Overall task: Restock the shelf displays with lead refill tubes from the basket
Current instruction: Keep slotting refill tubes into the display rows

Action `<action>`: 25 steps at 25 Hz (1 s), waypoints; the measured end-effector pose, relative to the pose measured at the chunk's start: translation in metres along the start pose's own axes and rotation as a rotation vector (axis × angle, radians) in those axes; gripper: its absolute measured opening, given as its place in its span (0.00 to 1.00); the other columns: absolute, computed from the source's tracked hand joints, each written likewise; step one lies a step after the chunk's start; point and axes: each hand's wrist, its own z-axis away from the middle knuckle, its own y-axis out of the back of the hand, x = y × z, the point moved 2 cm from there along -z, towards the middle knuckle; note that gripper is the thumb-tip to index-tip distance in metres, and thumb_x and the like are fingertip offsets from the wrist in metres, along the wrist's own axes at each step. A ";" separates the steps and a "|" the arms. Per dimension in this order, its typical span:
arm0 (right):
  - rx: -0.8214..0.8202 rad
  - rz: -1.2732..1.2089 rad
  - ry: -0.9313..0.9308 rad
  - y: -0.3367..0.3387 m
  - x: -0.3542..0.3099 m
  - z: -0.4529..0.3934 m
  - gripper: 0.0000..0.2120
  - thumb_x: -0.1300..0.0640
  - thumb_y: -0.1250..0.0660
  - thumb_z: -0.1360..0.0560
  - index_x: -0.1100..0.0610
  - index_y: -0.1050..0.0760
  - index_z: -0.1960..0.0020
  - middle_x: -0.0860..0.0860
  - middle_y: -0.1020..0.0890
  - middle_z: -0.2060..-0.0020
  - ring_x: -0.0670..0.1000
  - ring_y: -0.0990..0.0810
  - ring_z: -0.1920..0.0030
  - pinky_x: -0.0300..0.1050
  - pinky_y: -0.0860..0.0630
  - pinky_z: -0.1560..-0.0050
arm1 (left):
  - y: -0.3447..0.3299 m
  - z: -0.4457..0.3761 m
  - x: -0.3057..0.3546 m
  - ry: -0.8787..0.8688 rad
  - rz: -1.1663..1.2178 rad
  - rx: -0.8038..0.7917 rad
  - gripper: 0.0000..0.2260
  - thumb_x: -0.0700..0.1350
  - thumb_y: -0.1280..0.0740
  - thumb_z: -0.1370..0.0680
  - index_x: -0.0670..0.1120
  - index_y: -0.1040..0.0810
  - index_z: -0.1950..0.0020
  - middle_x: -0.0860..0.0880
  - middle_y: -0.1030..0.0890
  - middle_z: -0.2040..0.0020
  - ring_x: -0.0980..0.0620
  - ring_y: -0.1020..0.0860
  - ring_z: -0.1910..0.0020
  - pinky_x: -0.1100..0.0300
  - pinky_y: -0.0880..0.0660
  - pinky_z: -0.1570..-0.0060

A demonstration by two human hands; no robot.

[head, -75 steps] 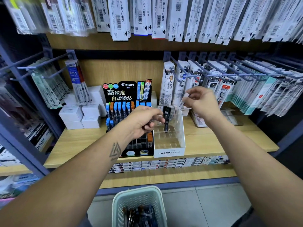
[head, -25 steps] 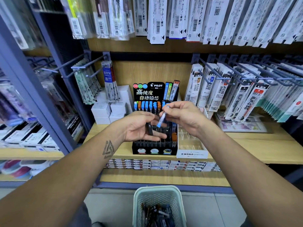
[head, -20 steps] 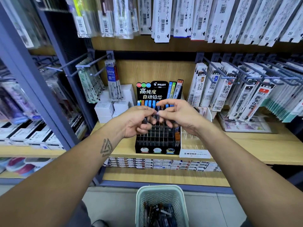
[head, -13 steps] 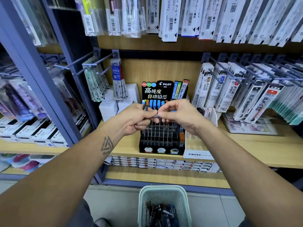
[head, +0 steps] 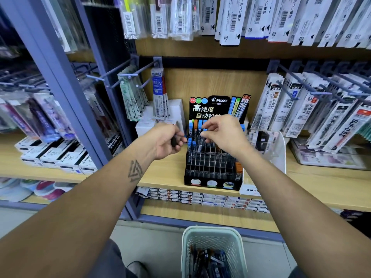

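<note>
My R hand (head: 222, 135) pinching blue-capped tube (head: 201, 140) over black rack (head: 212, 167), L hand (head: 167, 142) gripping dark tubes (head: 173, 140), clear stand (head: 279, 155) beside rack, basket (head: 212, 237) below.

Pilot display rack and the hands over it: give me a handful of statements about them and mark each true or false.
1. The right hand pinches a blue-capped tube over the Pilot display rack. True.
2. The left hand is empty and flat. False: it grips dark tubes.
3. The basket sits on the shelf beside the rack. False: it is below, by the floor.
4. The rack's front slots are mostly empty. True.
5. The clear Mono bin stands left of the rack. False: it stands to the right.
</note>
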 end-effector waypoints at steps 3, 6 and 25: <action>0.020 0.049 0.078 -0.013 0.000 -0.002 0.07 0.62 0.25 0.26 0.55 0.17 0.49 0.48 0.17 0.62 0.40 0.17 0.70 0.39 0.17 0.57 | 0.001 -0.003 -0.002 -0.022 0.007 0.000 0.05 0.33 0.44 0.17 0.38 0.30 0.46 0.41 0.22 0.65 0.50 0.28 0.70 0.65 0.29 0.76; 0.075 0.068 0.134 -0.019 0.001 -0.001 0.07 0.61 0.25 0.25 0.56 0.17 0.48 0.46 0.18 0.62 0.40 0.18 0.69 0.37 0.19 0.56 | 0.005 -0.004 -0.001 -0.041 0.019 0.000 0.06 0.33 0.43 0.17 0.36 0.30 0.42 0.39 0.21 0.64 0.49 0.25 0.69 0.64 0.26 0.75; -0.049 0.380 0.310 -0.045 0.015 0.000 0.06 0.61 0.33 0.23 0.55 0.18 0.50 0.53 0.16 0.57 0.56 0.18 0.55 0.54 0.21 0.54 | -0.008 0.010 -0.002 -0.056 0.067 -0.171 0.08 0.31 0.38 0.18 0.36 0.27 0.40 0.34 0.19 0.50 0.40 0.16 0.59 0.50 0.16 0.59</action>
